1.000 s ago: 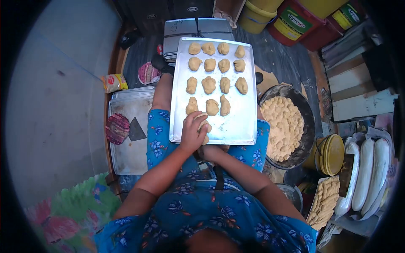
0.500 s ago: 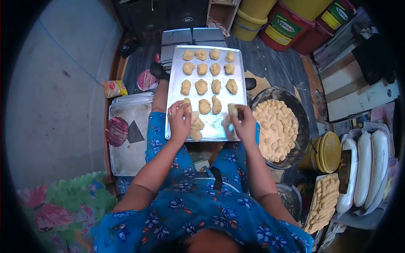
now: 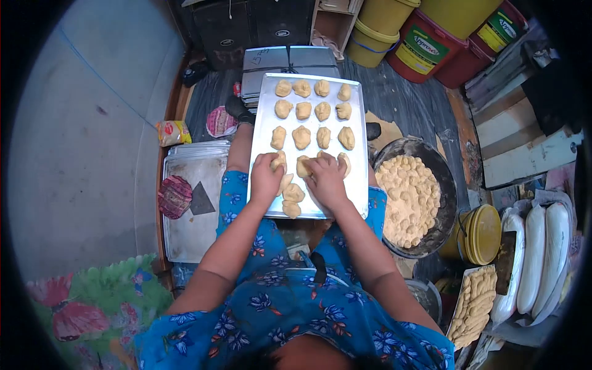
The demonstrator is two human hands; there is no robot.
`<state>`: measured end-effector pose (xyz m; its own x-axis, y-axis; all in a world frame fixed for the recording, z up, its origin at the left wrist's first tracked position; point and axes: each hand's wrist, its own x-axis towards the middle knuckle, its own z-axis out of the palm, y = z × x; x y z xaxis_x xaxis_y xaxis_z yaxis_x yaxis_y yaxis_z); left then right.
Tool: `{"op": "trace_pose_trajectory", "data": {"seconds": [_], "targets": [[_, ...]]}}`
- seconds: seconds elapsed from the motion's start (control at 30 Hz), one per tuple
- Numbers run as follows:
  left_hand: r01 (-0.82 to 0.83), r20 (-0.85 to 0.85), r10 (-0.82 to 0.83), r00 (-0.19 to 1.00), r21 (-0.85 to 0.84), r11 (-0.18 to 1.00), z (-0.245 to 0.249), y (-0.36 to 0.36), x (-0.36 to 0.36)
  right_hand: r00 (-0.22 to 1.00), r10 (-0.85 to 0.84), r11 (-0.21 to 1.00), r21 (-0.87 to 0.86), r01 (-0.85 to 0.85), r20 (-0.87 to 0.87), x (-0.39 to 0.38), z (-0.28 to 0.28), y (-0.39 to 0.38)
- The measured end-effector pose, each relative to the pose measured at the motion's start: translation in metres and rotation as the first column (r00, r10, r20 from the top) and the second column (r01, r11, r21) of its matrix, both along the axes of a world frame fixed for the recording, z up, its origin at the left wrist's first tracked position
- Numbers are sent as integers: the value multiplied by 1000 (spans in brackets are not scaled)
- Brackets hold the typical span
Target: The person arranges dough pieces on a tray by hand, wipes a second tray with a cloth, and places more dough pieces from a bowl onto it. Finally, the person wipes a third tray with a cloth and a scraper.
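Note:
A metal baking tray (image 3: 361, 185) rests across my lap with rows of tan dough pieces (image 3: 301, 137) on it. At its left edge, my left hand (image 3: 266, 180) has its fingers closed around a piece of dough (image 3: 280, 161). My right hand (image 3: 328, 180) reaches over the fourth row, fingertips pinching a dough piece (image 3: 303, 166). Its fingers partly cover the neighbouring pieces, and another dough piece (image 3: 345, 163) shows just beyond it. Several loose lumps of dough (image 3: 292, 193) lie together at the tray's near left, between the hands.
To the right stands a large dark basin (image 3: 449, 185) full of dough balls. Beside it are a yellow bucket (image 3: 482, 233) and a tray of shaped dough (image 3: 473, 302). Stacked trays (image 3: 185, 237) lie on the left. Buckets (image 3: 425, 46) stand at the back.
My right hand has moved left from the tray's right side, where a dough piece now lies in the row. My left hand stays by its piece. The view has shifted slightly.

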<state>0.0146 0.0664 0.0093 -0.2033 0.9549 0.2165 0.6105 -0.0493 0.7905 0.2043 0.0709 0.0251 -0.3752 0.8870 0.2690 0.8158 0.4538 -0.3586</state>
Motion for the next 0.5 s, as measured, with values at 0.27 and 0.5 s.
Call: {"op": "trace_pose_trajectory", "data": {"seconds": [0.27, 0.5], "targets": [[18, -22, -14, 1000, 163, 987, 11, 30, -14, 977, -5, 1000, 25, 11, -214, 7, 25, 28], [53, -211, -24, 977, 136, 989, 24, 149, -15, 981, -113, 991, 56, 123, -155, 3, 33, 146]]}}
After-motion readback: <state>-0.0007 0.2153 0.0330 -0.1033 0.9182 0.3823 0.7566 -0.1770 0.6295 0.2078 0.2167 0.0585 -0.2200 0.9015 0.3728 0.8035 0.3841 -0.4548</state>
